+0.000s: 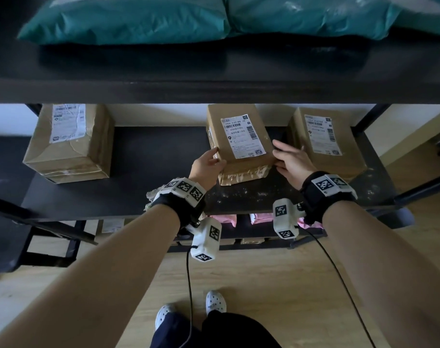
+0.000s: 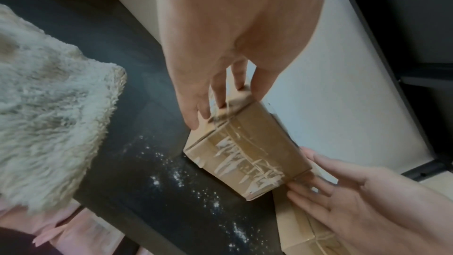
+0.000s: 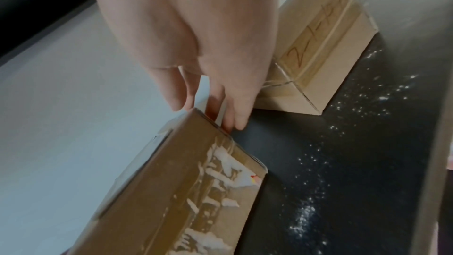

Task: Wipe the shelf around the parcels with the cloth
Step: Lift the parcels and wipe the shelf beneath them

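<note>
The middle cardboard parcel [image 1: 239, 141] [image 2: 245, 152] [image 3: 196, 191], with a white label on top, is held between both hands and tilted on the black shelf [image 1: 151, 159]. My left hand [image 1: 215, 159] [image 2: 220, 104] grips its left side, thumb on the top edge. On the right side my right hand [image 1: 280, 156] [image 3: 208, 113] holds it the same way. A fluffy cream cloth [image 2: 49, 123] [image 1: 151, 195] lies at the shelf's front edge under my left wrist. White dust [image 1: 251, 194] [image 2: 196, 191] [image 3: 318, 162] speckles the shelf in front of the parcel.
A second parcel [image 1: 326, 141] [image 3: 326, 46] stands close on the right and a larger one [image 1: 70, 144] at the left. The upper shelf [image 1: 213, 91], carrying teal mailers [image 1: 138, 18], overhangs. Pink packets [image 1: 224, 219] lie on the shelf below.
</note>
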A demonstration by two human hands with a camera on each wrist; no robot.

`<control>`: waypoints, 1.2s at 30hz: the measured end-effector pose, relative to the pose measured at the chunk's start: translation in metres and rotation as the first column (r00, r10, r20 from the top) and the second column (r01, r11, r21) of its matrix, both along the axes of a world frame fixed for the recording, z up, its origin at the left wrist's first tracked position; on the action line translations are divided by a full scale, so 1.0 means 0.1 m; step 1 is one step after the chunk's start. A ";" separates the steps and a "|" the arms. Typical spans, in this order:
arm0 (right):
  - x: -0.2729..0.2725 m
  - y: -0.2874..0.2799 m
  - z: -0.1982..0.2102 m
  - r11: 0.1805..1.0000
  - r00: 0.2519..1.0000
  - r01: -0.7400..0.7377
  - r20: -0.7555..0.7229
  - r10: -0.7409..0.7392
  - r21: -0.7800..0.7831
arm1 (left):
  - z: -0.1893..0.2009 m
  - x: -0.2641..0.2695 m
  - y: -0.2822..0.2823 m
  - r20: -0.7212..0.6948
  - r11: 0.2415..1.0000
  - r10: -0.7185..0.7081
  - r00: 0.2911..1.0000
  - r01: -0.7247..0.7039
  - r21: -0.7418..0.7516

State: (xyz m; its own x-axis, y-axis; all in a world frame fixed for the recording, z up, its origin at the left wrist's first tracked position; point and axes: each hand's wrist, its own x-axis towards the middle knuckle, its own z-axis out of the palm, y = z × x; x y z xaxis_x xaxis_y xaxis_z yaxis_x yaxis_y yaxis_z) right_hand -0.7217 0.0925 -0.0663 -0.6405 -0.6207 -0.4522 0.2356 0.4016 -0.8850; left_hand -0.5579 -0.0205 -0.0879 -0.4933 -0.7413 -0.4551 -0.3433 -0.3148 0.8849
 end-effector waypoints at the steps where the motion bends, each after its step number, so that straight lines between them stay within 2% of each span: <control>1: 0.00 0.01 0.00 1.000 1.000 -0.019 -0.014 0.019 0.002 | -0.01 -0.01 -0.01 0.011 1.000 0.013 1.000 -0.013 -0.006; 8: 0.24 -0.09 0.11 0.994 0.997 -0.065 -0.058 0.060 -0.091 | 0.13 0.19 -0.12 -0.031 0.995 0.098 0.995 -0.098 -0.017; 11: 0.53 -0.36 0.17 0.982 0.997 -0.077 -0.036 0.071 -0.175 | 0.24 0.49 -0.30 -0.049 0.986 0.154 0.987 -0.157 -0.059; 15: 1.05 -0.82 0.19 0.975 0.995 -0.085 0.026 0.092 -0.206 | 0.35 0.99 -0.67 -0.032 0.944 0.306 0.952 -0.307 -0.120; 17: 1.32 -1.03 0.19 0.974 0.993 -0.082 0.065 0.098 -0.213 | 0.37 1.22 -0.88 -0.007 0.929 0.341 0.940 -0.338 -0.154; 22: 1.72 -1.39 0.12 0.984 0.991 -0.067 0.107 0.086 -0.168 | 0.40 1.58 -1.24 0.154 0.921 0.281 0.947 -0.221 -0.322; 28: 1.82 -1.54 -0.05 0.992 0.993 -0.021 0.113 0.035 -0.125 | 0.29 1.66 -1.38 0.238 0.932 0.141 0.961 -0.048 -0.359; 32: 1.89 -1.58 -0.13 0.994 0.998 -0.043 0.039 0.047 -0.098 | 0.21 1.72 -1.37 0.339 0.914 0.080 0.937 0.066 -0.400; 36: 1.95 -1.58 -0.15 0.986 0.988 -0.140 -0.070 0.135 -0.085 | 0.28 1.78 -1.29 0.377 0.912 0.045 0.925 0.116 -0.394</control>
